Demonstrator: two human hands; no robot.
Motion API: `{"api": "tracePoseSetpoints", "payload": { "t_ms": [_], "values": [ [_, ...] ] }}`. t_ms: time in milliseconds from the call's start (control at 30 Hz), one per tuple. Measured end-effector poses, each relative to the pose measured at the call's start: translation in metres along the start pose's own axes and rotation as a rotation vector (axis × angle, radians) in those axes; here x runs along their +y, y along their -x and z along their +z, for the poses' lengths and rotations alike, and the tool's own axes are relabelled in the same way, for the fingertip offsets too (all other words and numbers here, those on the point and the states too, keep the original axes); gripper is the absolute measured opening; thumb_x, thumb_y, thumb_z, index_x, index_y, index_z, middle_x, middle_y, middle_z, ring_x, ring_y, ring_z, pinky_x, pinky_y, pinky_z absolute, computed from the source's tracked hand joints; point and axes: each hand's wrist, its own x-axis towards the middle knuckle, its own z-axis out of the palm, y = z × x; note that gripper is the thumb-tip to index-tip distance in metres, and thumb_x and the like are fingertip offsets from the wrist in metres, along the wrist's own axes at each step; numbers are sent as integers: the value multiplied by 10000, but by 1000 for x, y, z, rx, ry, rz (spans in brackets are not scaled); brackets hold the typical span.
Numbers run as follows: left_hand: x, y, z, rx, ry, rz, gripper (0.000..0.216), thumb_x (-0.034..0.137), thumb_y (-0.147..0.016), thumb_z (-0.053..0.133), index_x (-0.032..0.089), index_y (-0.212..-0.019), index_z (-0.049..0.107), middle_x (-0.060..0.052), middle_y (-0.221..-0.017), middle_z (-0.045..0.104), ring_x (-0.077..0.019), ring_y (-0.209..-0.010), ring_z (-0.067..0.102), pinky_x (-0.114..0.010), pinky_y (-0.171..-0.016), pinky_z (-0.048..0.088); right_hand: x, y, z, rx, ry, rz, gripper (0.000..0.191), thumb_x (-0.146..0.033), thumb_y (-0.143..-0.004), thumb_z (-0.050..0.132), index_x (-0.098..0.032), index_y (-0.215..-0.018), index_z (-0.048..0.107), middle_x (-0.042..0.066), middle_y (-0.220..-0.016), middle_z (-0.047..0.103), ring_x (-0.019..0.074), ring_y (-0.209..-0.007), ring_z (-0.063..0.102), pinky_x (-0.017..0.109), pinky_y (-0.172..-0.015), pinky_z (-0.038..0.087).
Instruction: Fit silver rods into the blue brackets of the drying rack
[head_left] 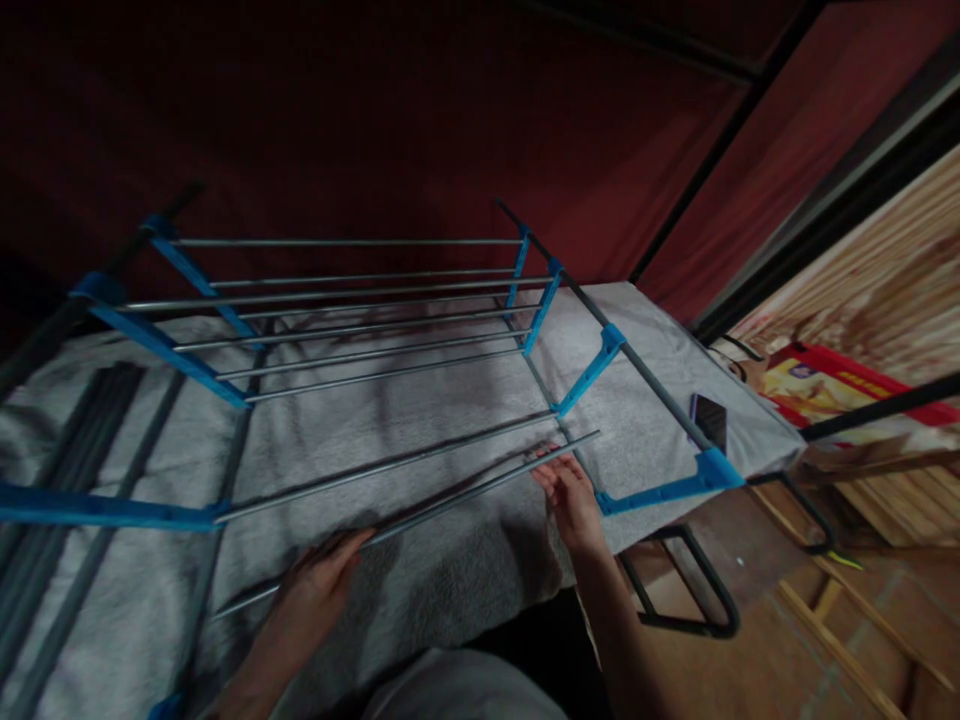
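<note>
Head view shows us holding a loose, thin grey metal rod [465, 497]: our left hand [322, 582] wraps its fingers around it, while our right hand [568, 492] pinches it near its far end. It slants over the light grey cloth [420, 408], just on our side of the rack of blue plastic brackets and metal bars [390, 464].

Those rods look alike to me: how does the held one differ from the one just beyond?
The held rod has both ends loose; the fitted rod spans two blue brackets. Left hand and right hand touch the held rod; neither touches the fitted rod. Both rods are thin and straight.
</note>
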Motion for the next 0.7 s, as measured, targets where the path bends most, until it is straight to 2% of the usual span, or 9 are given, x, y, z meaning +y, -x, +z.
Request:
{"api": "tracePoseSetpoints", "payload": {
  "t_ms": [167,333,500,700],
  "values": [
    [-8,-1,0,27,15,29,398,365,-875,447,248,-1103,751,-93,-1114,791,-288,-1032,762,-442,-957,615,-5,-18,-13,81,-56,-29,314,-318,-720,882,-249,-945,674,-16,-930,783,157,-822,755,282,-767,644],
    [-14,-2,-2,139,86,-5,307,434,-837,516,251,-1032,668,-80,-1043,781,-295,-977,763,-429,-900,623,-4,-31,-21,141,-106,-40,268,-297,-742,867,-228,-918,678,13,-939,793,142,-793,752,258,-751,635],
    [-13,1,-4,182,54,-90,266,524,-823,543,273,-902,584,-56,-915,743,-299,-854,748,-422,-770,620,1,-34,-25,123,-103,-49,224,-283,-746,849,-236,-891,684,-2,-919,798,132,-773,749,249,-739,633],
    [-9,5,-7,163,27,-99,266,531,-848,531,283,-905,608,-48,-926,753,-290,-856,744,-417,-801,607,4,-37,-30,84,-89,-42,205,-249,-741,837,-227,-848,664,-6,-916,796,122,-766,744,243,-749,625]
  ]
}}
